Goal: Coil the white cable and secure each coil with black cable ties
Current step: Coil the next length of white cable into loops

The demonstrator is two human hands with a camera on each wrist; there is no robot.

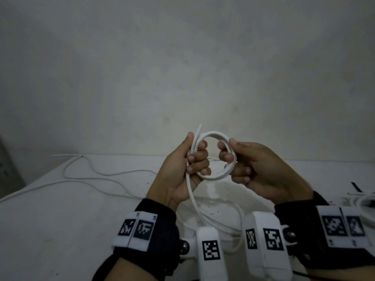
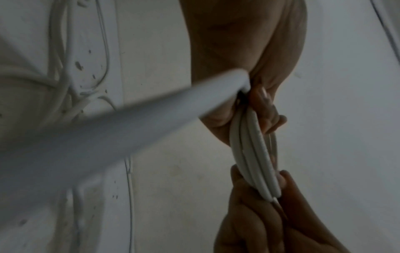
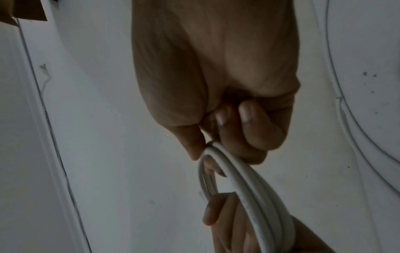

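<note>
I hold a small coil of white cable [image 1: 213,134] in the air above the white table [image 1: 81,220], one hand on each side. My left hand [image 1: 192,152] grips the coil's left side, thumb up along it, and a short cable end sticks out above the thumb. My right hand [image 1: 229,153] pinches the coil's right side between thumb and curled fingers. From my left palm the rest of the cable runs down to the table. The left wrist view shows the coil's strands [image 2: 253,154] side by side. In the right wrist view the coil [image 3: 244,188] spans both hands.
Thin white cable [image 1: 91,175] lies in loose curves across the left of the table. At the right edge lie black cable ties [image 1: 355,187] and part of another white coil [image 1: 368,201]. A plain wall stands behind the table.
</note>
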